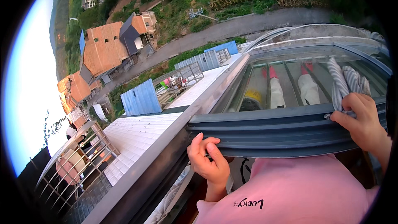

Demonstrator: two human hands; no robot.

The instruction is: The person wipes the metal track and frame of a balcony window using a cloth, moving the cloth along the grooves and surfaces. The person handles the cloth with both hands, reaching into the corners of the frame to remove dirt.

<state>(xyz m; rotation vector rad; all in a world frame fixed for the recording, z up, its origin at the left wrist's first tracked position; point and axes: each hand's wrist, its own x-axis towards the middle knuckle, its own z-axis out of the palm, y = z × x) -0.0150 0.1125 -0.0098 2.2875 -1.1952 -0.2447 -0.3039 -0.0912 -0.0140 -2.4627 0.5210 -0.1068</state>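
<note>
My right hand (360,118) grips a grey-and-white striped cloth (337,81), bunched over the upper edge of a dark metal window frame (267,130). Part of the cloth lies against the glass pane (227,99) beyond the frame. My left hand (210,161) holds nothing. Its fingers are bent and a little apart, with the tips at the frame's near left corner; whether they press on it I cannot tell.
White trouser legs (307,88), red footwear (306,67) and a yellow bucket (252,95) show in the glass, crossed by bars. At left runs a long metal rail (149,149). Outside are a white tiled wall (140,133), a metal cage balcony (80,161), blue panels (141,98) and a road (186,42).
</note>
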